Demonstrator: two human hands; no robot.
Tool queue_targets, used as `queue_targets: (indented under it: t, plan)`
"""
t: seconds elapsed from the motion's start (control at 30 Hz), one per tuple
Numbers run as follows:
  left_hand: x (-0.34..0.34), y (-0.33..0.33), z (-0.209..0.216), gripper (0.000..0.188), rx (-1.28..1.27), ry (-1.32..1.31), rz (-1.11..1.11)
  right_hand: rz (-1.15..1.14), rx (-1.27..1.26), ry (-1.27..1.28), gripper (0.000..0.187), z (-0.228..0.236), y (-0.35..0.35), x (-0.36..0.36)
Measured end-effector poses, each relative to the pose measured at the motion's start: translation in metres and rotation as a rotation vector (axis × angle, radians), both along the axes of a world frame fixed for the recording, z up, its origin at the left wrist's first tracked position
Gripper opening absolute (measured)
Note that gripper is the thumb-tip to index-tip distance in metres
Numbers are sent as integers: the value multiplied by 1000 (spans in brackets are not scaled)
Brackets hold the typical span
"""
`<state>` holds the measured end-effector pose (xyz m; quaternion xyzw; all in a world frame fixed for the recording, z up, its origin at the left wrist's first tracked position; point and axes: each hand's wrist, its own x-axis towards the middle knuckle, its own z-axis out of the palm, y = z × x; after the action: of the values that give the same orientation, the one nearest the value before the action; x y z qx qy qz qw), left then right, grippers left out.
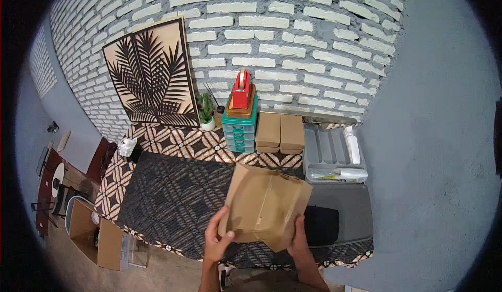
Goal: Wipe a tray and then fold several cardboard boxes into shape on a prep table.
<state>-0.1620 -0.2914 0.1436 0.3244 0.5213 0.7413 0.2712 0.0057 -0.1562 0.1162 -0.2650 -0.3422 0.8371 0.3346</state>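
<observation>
Above the near part of the table, both hands hold a brown cardboard box (264, 198) between them, tilted, with a seam across its face and flaps at its edges. My left hand (216, 237) grips its lower left side, thumb on the front face. On the lower right side is my right hand (298, 237), its fingers partly hidden by the cardboard. Just right of that hand lies a folded black cloth (322, 225) on a grey flat surface (355, 213).
Behind the box stand stacked brown boxes (292, 131) and a teal drawer unit (239, 135) topped by a red tape dispenser (242, 93). A grey compartment tray (320, 143) holds white packets. At the back are a potted cactus (206, 115) and a palm-leaf panel (151, 75).
</observation>
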Motion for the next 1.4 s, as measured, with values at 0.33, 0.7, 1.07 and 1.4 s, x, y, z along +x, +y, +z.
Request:
queue_targets:
  t: [0.33,0.7,1.07,1.4]
  plan:
    - [32,18,26,49,-121,477,-84,-79,444,-225,87,36,-10,-26]
    - [33,18,24,52,-201,342,-56,-49,543,-196,103,25,-5,-26]
    - [22,26,12,51,-122,274,47,-81,1357,-403,70,29,-9,-22]
    - [21,25,19,49,-145,346,26,-165,1278,-341,58,32,-9,-24]
